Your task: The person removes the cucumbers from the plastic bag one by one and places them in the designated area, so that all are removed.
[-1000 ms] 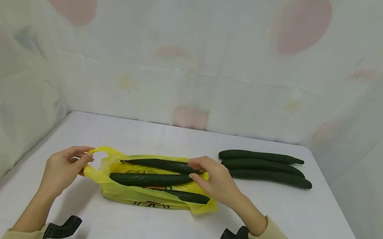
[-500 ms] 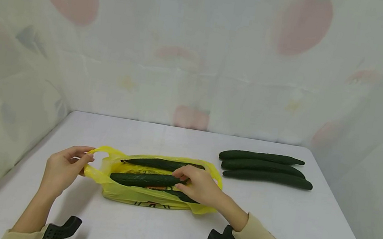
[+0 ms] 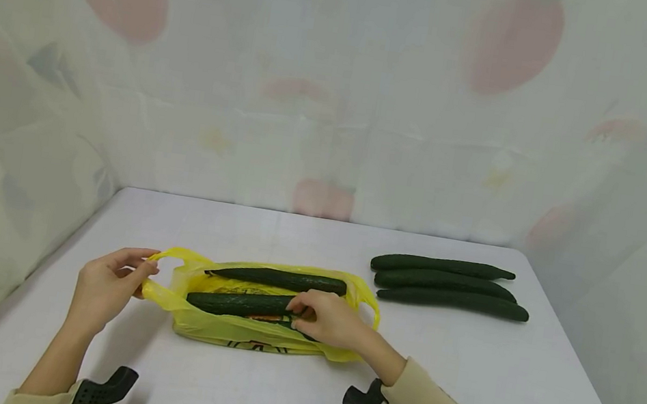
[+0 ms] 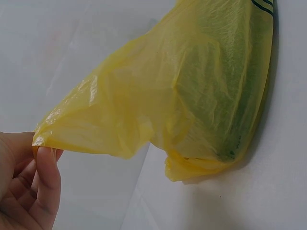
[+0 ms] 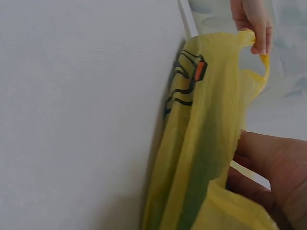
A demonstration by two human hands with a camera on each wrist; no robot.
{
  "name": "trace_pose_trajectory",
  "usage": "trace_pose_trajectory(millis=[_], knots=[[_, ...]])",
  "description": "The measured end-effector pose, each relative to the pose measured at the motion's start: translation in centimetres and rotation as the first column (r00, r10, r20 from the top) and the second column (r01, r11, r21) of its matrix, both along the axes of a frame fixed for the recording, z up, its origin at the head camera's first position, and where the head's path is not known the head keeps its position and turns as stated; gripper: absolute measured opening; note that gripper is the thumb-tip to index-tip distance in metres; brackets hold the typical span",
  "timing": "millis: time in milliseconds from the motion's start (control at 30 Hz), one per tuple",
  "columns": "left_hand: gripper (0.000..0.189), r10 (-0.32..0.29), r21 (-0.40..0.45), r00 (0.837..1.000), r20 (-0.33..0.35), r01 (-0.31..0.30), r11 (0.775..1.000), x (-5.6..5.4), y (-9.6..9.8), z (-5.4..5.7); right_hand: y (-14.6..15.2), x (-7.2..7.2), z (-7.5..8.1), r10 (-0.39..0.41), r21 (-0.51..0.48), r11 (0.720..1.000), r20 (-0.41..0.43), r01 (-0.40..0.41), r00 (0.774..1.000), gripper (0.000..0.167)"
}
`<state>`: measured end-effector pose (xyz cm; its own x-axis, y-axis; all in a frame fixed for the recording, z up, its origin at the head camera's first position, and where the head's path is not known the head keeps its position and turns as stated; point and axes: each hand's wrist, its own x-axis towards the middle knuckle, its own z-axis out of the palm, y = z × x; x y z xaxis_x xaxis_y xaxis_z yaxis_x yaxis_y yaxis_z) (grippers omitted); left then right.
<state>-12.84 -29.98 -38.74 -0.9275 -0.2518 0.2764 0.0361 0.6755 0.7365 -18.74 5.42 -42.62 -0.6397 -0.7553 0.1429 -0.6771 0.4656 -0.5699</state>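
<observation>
A yellow bag (image 3: 219, 329) lies on its side on the white desk (image 3: 248, 385), and its mouth gapes wide at the top. The left hand (image 3: 108, 286), at nine o'clock from the bag, pinches one handle loop between its thumb and bent fingers and pulls it out tight. The right hand (image 3: 331, 320) is at the bag's three o'clock end, reaching in. Its fingers are a bit bent, with a gap to the thumb, over the end of the middle cucumber (image 3: 241, 303). I can't tell if it has hold of it.

In the bag, the far cucumber (image 3: 281, 279) lies on the twelve o'clock side. A near cucumber (image 3: 285, 324) is on the six o'clock side, mostly hidden. Three more cucumbers (image 3: 448, 285) lie side by side on the desk, between two and three o'clock from the bag. A pale curtain (image 3: 241, 80) with faded fruit pictures hangs behind.
</observation>
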Motion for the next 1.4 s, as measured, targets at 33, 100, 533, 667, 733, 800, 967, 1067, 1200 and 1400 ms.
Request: trace_pose_trajectory(millis=[33, 100, 533, 667, 733, 800, 967, 1067, 1200, 1400], knots=[[0.025, 0.001, 0.0, 1.0, 0.001, -0.001, 1.0, 0.0, 0.0, 0.0, 0.0, 0.0, -0.2, 0.005, 0.006, 1.0, 0.0, -0.005, 1.0, 0.024], [0.025, 0.002, -0.001, 1.0, 0.005, -0.002, 1.0, 0.0, 0.0, 0.0, -0.1, 0.0, -0.4, 0.01, 0.016, 1.0, 0.006, -0.01, 1.0, 0.024], [0.024, 0.003, 0.01, 1.0, 0.009, -0.003, 1.0, -0.1, 0.0, -0.1, -0.6, 0.6, -0.9, 0.02, 0.116, 0.993, -0.03, -0.016, 0.999, 0.031], [0.025, 0.002, 0.014, 1.0, 0.01, -0.002, 1.0, -0.1, 0.1, -0.2, -0.8, 0.8, -1.0, 0.012, 0.16, 0.987, -0.051, -0.003, 0.999, 0.032], [0.025, 0.0, 0.013, 1.0, 0.009, 0.0, 1.0, -0.1, 0.2, -0.2, -0.8, 0.9, -1.1, 0.007, 0.176, 0.984, -0.056, 0.003, 0.998, 0.033], [0.024, -0.002, 0.01, 1.0, 0.008, 0.002, 1.0, -0.1, 0.2, -0.2, -0.8, 0.9, -1.2, 0.008, 0.186, 0.983, -0.062, 0.004, 0.998, 0.034], [0.023, -0.006, 0.004, 1.0, 0.001, 0.006, 1.0, -0.2, 0.3, -0.3, -0.9, 1.0, -1.6, 0.002, 0.193, 0.981, -0.09, 0.015, 0.996, 0.037], [0.024, -0.008, 0.003, 1.0, 0.001, 0.008, 1.0, -0.2, 0.2, -0.3, -1.0, 1.2, -1.7, -0.006, 0.185, 0.982, -0.099, 0.024, 0.995, 0.037], [0.024, -0.01, 0.001, 1.0, 0.003, 0.01, 1.0, -0.3, 0.2, -0.3, -1.1, 1.3, -1.8, -0.012, 0.167, 0.985, -0.118, 0.032, 0.993, 0.036], [0.024, -0.012, 0.003, 1.0, 0.007, 0.012, 1.0, -0.3, 0.3, -0.3, -1.0, 1.5, -1.8, -0.024, 0.139, 0.989, -0.156, 0.046, 0.987, 0.035]])
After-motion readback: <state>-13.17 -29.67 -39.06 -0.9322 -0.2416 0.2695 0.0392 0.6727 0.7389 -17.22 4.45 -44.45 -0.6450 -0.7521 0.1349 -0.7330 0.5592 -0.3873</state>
